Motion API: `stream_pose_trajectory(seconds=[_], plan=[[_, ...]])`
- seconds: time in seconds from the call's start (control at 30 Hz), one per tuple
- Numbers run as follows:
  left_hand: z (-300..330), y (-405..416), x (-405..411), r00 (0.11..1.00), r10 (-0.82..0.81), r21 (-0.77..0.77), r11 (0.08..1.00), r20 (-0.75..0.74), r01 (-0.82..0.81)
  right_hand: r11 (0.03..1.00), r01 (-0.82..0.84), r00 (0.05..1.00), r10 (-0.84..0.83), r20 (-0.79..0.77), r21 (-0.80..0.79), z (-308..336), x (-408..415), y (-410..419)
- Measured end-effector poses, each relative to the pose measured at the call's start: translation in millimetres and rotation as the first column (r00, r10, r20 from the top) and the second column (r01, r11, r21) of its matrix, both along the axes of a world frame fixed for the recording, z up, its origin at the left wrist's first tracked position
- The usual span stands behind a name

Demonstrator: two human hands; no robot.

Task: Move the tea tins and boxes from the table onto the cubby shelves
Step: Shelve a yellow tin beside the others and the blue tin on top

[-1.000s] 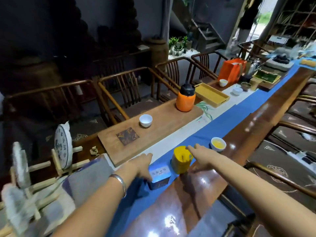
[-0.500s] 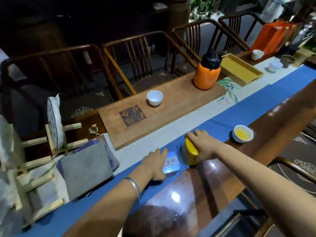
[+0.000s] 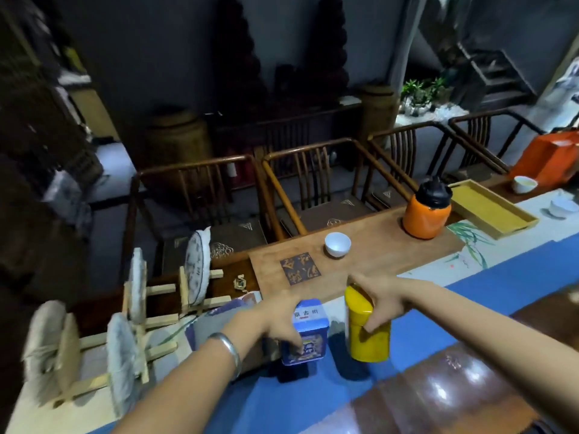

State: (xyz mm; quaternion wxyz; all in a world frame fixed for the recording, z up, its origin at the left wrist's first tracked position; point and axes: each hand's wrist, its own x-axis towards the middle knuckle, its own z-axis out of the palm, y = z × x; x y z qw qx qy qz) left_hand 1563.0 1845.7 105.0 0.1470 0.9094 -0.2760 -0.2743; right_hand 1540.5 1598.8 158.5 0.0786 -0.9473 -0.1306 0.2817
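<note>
Head view: two tea containers at lower centre of the frame, both raised over the blue-covered tabletop [image 3: 470, 308] – left hand [image 3: 269, 321] has its grip clamped on one blue tin [image 3: 308, 333], right hand [image 3: 380, 300] on one yellow tin [image 3: 365, 327]; three white cups and one orange jar [image 3: 426, 211] stand beyond

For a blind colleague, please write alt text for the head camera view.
The left hand grips a blue tea tin and the right hand grips a yellow tea tin, both lifted above the blue table runner. Behind stand an orange jar and a white cup.
</note>
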Motion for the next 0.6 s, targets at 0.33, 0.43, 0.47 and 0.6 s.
stream_pose_trajectory(seconds=[0.33, 0.43, 0.47, 0.6], plan=[[213, 204, -51, 0.933, 0.327, -0.054, 0.945, 0.151, -0.323, 0.952, -0.306, 0.916, 0.292, 0.274, 0.009, 206, 13, 195], [276, 289, -111, 0.883, 0.406, -0.035, 0.912, 0.236, -0.41, 0.895, -0.445, 0.822, 0.39, 0.414, 0.04, 268, -21, 282], [297, 319, -135, 0.861, 0.434, -0.024, 0.895, 0.266, -0.445, 0.869, -0.493, 0.783, 0.421, 0.458, 0.045, 287, -38, 314], [373, 436, -257, 0.737, 0.577, -0.038, 0.796, 0.351, -0.605, 0.749, -0.653, 0.668, 0.5, 0.552, 0.112, 358, -118, 443]])
